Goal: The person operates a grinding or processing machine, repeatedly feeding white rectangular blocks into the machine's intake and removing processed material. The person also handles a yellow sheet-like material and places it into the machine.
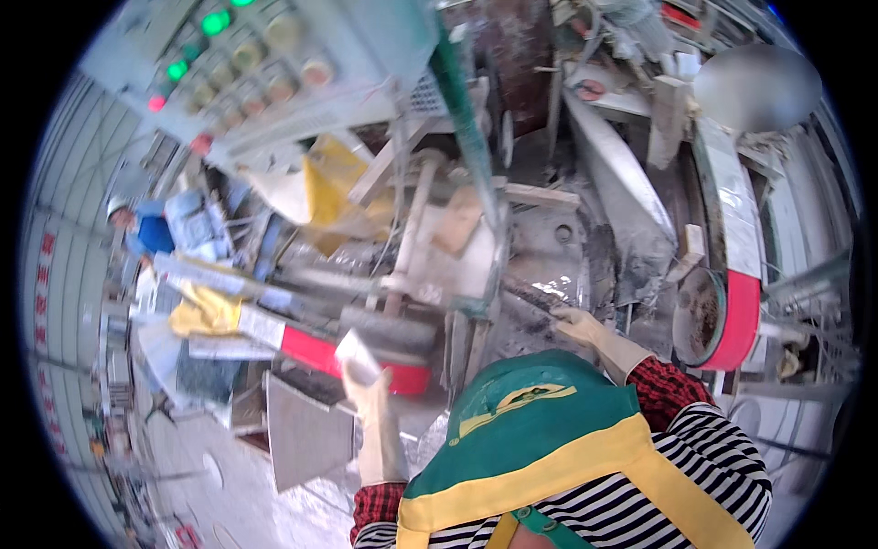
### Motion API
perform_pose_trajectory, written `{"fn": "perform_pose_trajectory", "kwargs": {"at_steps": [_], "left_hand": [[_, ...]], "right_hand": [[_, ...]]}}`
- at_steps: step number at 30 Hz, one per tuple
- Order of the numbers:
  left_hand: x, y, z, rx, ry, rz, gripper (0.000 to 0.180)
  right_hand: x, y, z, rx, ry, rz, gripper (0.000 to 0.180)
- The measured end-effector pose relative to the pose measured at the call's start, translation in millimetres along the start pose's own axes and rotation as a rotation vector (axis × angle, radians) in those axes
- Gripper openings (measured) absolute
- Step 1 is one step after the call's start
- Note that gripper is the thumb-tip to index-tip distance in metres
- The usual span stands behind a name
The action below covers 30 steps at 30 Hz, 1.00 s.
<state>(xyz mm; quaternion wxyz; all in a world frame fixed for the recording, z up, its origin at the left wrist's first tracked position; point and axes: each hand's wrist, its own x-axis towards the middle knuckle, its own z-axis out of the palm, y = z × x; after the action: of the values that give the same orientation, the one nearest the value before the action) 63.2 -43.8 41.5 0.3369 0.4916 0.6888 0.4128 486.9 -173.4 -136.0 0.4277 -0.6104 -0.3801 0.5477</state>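
I'm seeing left hand (370,393) gloved, fingers clenching a pale flat square tile (357,355), dusty, tilted | right hand (578,322) gloved, fingers resting released on gritty grey machine bed (549,247)

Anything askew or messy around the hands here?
Yes. Grey dust and sludge cake the machine bed by the gloved right hand, and loose wood offcuts lie askew on it. The gloved left hand holds a small pale slab piece tilted. No clear breakage visible.
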Motion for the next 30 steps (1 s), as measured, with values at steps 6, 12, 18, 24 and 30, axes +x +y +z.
{"fn": "perform_pose_trajectory", "kwargs": {"at_steps": [6,12,18,24,30], "left_hand": [[-58,104,82,-0.048,-0.318,0.271,0.097],[-85,134,120,-0.682,-0.702,-0.063,0.083],[-83,145,125,-0.798,-1.096,-0.342,0.045],[-89,153,143,-0.719,-1.255,-0.366,0.047],[-97,166,160,-0.804,-1.19,-0.328,0.05]], "right_hand": [[3,-210,101,0.481,-0.34,-0.069,0.054],[-8,-226,72,0.539,-0.269,-0.183,0.056],[-33,-218,33,0.32,0.016,-0.149,0.033],[-29,-237,-1,0.444,0.302,-0.264,0.029],[-101,-239,12,0.232,0.084,-0.043,0.06]]}}
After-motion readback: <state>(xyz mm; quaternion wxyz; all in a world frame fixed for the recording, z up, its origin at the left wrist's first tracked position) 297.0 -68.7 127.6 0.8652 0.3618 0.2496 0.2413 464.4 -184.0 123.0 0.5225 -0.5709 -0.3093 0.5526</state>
